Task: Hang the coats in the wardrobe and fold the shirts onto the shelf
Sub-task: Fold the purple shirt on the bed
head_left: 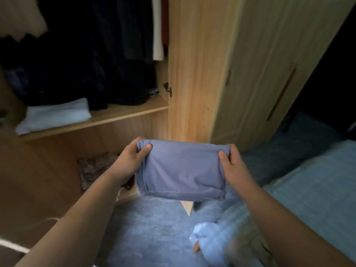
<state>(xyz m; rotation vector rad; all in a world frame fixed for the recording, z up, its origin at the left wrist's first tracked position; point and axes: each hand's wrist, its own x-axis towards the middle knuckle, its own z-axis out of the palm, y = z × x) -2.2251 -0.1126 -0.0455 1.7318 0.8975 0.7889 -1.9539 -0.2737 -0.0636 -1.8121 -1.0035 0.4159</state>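
Both hands, left (pixel 133 158) and right (pixel 232 164), grip the folded blue-grey cotton shirt (pixel 182 170) by its side edges, fingers closed on cloth, below the light wooden wardrobe shelf (pixel 123 113). On that shelf lies a folded white garment (pixel 55 115), with bare board beside it.

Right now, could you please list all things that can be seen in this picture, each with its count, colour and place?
folded shirt: one, blue-purple, held in the air in front of the wardrobe
folded cloth: one, pale white-blue, on the shelf, left
shelf: one, light wood, inside the wardrobe
hanging clothes: several, mostly dark, one white strip, above the shelf
wardrobe door: one, light wood, open, right
patterned cloth: one, brownish, low in the wardrobe
bed cover: one, blue, bottom and right
crumpled garment: one, light blue, on the bed cover
left hand: one, grip on the shirt's left edge
right hand: one, grip on the shirt's right edge
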